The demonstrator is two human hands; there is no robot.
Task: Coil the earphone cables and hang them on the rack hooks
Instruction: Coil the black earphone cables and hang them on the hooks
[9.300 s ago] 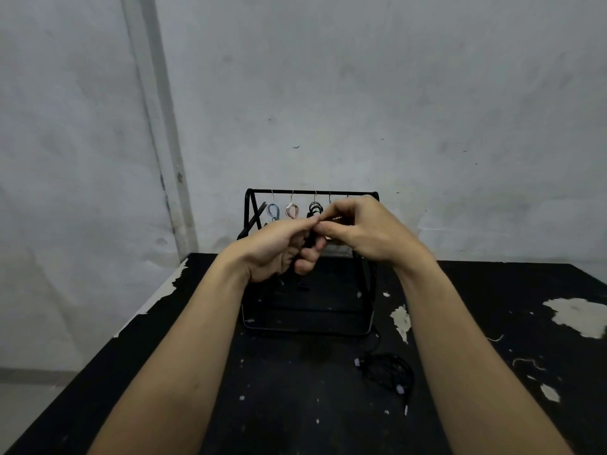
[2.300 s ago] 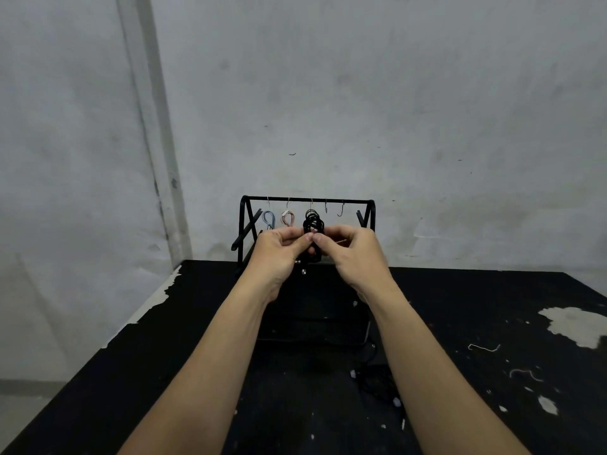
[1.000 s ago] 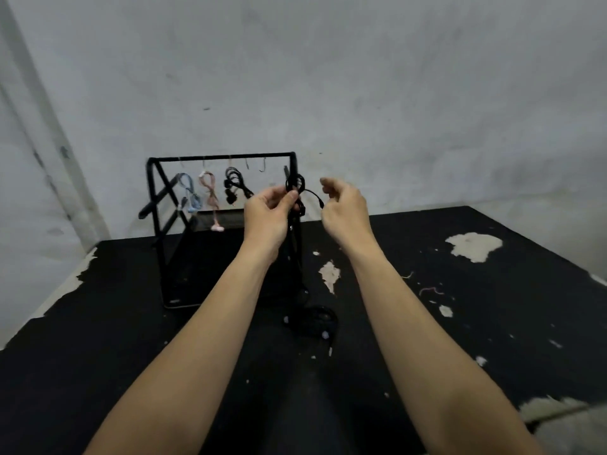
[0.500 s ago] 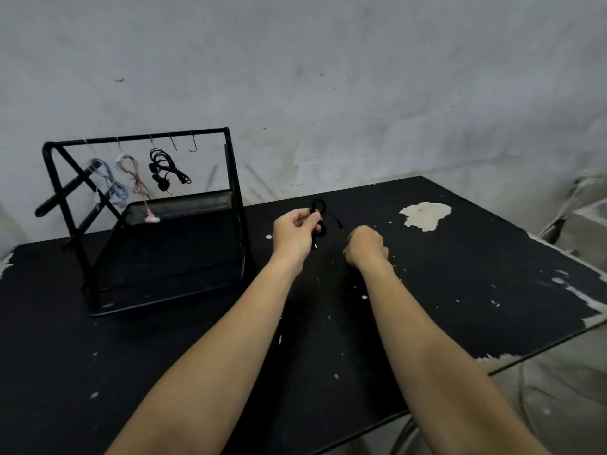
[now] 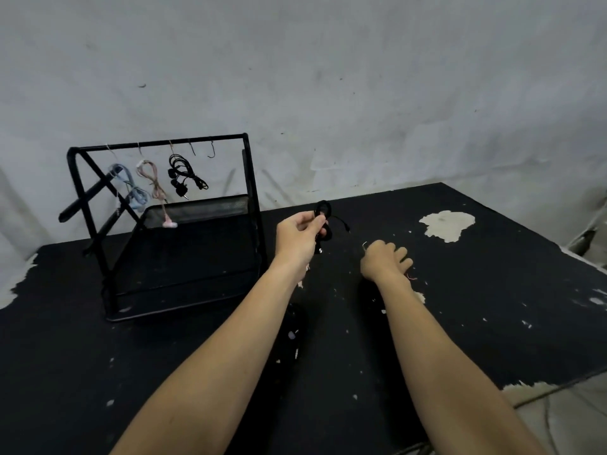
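The left hand (image 5: 300,236) is up above the black table (image 5: 476,290). Its thumb and fingers pinch a little bundle of black earphone cable (image 5: 323,221). The bundle is wound in loops, and one thin end sticks out to the right.

The right hand (image 5: 384,261) is lower and to the right, down near the table top. Its fingers curl a little toward a thin bit of wire (image 5: 364,246) on the table. I cannot tell if it holds the wire. The two hands are apart.

The black rack (image 5: 249,198) stands on the left, at the far side of the table by the grey wall (image 5: 361,77). Small hooks hang from its top bar. A blue cable (image 5: 129,185) hangs on the left hook. A pink cable (image 5: 152,180) hangs next to it. A black coiled cable (image 5: 182,175) hangs on the third hook. The two hooks (image 5: 202,149) on the right have nothing on them.

More black cable (image 5: 292,326) lies on the table between the two arms, near the person.
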